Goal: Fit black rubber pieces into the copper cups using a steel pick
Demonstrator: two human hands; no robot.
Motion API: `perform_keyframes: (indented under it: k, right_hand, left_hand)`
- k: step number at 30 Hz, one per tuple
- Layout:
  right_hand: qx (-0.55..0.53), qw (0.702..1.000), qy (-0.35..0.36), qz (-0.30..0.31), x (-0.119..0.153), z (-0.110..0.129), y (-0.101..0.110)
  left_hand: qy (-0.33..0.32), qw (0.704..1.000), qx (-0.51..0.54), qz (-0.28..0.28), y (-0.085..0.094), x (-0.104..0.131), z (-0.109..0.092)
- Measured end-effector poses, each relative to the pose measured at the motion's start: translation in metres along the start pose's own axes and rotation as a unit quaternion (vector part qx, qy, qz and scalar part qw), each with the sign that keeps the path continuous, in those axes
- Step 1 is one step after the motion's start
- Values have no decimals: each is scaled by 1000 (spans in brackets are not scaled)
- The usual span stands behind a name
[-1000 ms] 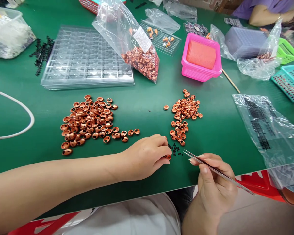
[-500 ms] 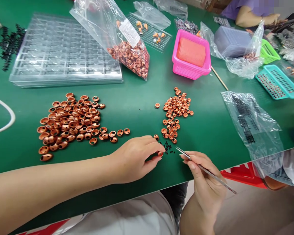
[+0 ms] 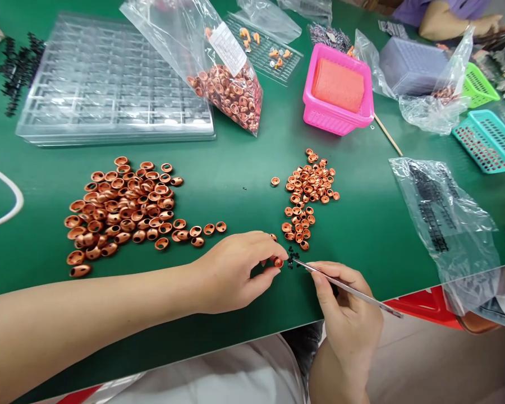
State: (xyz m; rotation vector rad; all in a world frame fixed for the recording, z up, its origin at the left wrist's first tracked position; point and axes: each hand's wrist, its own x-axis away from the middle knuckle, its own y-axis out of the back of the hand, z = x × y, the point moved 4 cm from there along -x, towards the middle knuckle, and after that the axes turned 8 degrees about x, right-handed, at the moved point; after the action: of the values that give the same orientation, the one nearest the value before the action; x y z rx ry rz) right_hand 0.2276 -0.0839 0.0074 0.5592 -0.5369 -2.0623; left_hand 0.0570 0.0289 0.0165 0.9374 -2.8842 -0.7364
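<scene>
Between thumb and fingers, my left hand (image 3: 235,272) pinches a small copper-coloured earbud shell (image 3: 278,262) just above the table. My right hand (image 3: 347,303) grips metal tweezers (image 3: 345,287), whose tips reach the little black pieces (image 3: 292,257) beside that shell. Whether a piece sits between the tips is too small to tell. Behind the black pieces lies a small heap of copper shells (image 3: 311,182). A larger heap of the same shells (image 3: 124,207) spreads out left of my left hand.
Stacked clear plastic trays (image 3: 118,84) carry a bag of copper shells (image 3: 231,95) on their right edge. A pink basket (image 3: 339,120) holds an orange-red block. To the right are a clear bag with black parts (image 3: 467,224) and a teal basket (image 3: 488,140). Another person's arm (image 3: 450,25) shows far right.
My right hand has brought the tweezers left, so their tips now reach the black pieces. My left hand keeps its pinch on the shell. The view has shifted slightly.
</scene>
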Motion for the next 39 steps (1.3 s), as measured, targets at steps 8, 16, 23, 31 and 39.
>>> perform_keyframes:
  k: [8,16,23,31,39]
  right_hand:
    - [-7,1000,18,5,0,3,-4]
    - [4,998,63,5,1,4,-5]
    - [-54,994,88,-42,4,8,-6]
    - [-81,985,153,-23,13,17,-12]
    - [-79,982,169,2,11,16,-15]
  left_hand:
    - [2,1000,5,0,0,-1,1]
    - [11,1000,6,3,-2,0,2]
    - [-1,1000,-1,-13,-1,-1,2]
    - [-41,999,-14,-25,-2,1,3]
    - [-39,999,-33,-9,-3,1,1]
